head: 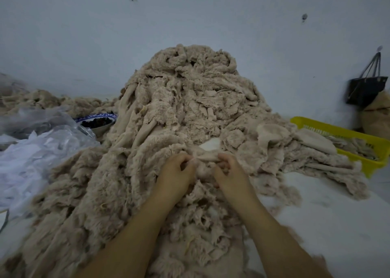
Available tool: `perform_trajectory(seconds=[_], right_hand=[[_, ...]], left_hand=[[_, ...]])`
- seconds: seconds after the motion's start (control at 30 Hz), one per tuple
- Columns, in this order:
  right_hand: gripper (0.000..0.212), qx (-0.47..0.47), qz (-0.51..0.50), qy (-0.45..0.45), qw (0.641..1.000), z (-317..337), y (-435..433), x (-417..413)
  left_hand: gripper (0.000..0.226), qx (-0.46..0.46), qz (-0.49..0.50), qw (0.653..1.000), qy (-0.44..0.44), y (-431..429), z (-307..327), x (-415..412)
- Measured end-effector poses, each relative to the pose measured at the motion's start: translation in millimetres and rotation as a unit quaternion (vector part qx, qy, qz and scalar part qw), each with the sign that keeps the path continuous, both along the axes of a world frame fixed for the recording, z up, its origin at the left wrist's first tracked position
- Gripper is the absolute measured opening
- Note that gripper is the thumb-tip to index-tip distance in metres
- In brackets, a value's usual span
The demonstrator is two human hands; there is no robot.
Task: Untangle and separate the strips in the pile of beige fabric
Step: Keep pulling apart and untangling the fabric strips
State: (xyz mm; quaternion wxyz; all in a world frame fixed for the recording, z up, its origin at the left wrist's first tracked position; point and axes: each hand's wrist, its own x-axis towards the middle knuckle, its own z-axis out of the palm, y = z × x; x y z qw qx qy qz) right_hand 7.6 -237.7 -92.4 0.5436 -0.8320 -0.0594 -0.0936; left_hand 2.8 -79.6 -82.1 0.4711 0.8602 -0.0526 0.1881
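Bare forearms reach forward, left hand and right hand close together, fingers curled, both pinching one beige fabric strip between them.

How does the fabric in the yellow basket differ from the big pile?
The big pile is a tall, tangled heap; the fabric in the yellow basket lies in flatter layers. The pile spreads over the white surface; the basket fabric is contained at the right. The left hand and right hand grip a strip of the pile; nothing touches the basket fabric. Both are beige.
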Motion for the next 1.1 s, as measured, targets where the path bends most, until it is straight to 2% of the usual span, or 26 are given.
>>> perform_trajectory(seconds=[0.03, 0.07, 0.13, 0.2, 0.27, 0.33, 0.4, 0.53, 0.6, 0.67, 0.73, 0.83, 0.9, 1.0, 1.1], right_hand=[[0.04, -0.042, 0.017, 0.002, 0.999, -3, 1, 0], [0.035, -0.086, 0.025, -0.005, 0.996, -4, 2, -1], [0.007, -0.114, 0.008, -0.033, 0.993, -1, 3, -3], [0.013, -0.043, -0.016, -0.057, 0.997, 5, 2, -7], [0.027, 0.074, -0.024, -0.093, 0.993, 14, 0, -12], [0.039, 0.12, -0.012, -0.131, 0.984, 21, 3, -17], [0.04, 0.146, 0.009, -0.153, 0.977, 23, 7, -20], [0.028, 0.147, 0.068, -0.156, 0.974, 21, 12, -23], [0.025, 0.111, 0.074, -0.155, 0.979, 19, 14, -24], [0.024, 0.063, 0.051, -0.164, 0.983, 20, 14, -24], [0.025, 0.013, 0.051, -0.184, 0.981, 19, 13, -23], [0.03, -0.038, 0.094, -0.158, 0.982, 17, 14, -24], [0.027, -0.03, 0.111, -0.115, 0.987, 15, 14, -24], [0.022, -0.029, 0.097, -0.059, 0.993, 16, 13, -23], [0.032, -0.079, 0.034, -0.014, 0.996, 14, 10, -20]], left_hand=[[0.018, -0.053, 0.01, 0.998, -0.023, 2, 2, -1], [0.02, -0.103, 0.016, 0.994, -0.039, 4, 5, -3], [0.025, -0.187, 0.022, 0.981, -0.05, 6, 9, -5], [0.028, -0.212, 0.03, 0.977, -0.023, 7, 10, -2], [0.038, -0.187, 0.034, 0.981, 0.038, 3, 10, -3], [0.052, -0.158, 0.018, 0.983, 0.092, 1, 10, -3], [0.058, -0.144, -0.017, 0.982, 0.121, 1, 10, -6], [0.067, -0.202, -0.107, 0.951, 0.208, 5, 11, -3], [0.057, -0.28, -0.102, 0.934, 0.197, 4, 11, -2], [0.044, -0.393, -0.089, 0.899, 0.173, 3, 13, -2], [0.035, -0.49, -0.116, 0.851, 0.149, 4, 18, -1], [0.038, -0.643, -0.158, 0.743, 0.102, 13, 24, 0], [0.041, -0.695, -0.167, 0.693, 0.09, 18, 24, 1], [0.04, -0.712, -0.182, 0.67, 0.102, 19, 24, 2], [0.034, -0.736, -0.195, 0.642, 0.091, 22, 25, 3]])
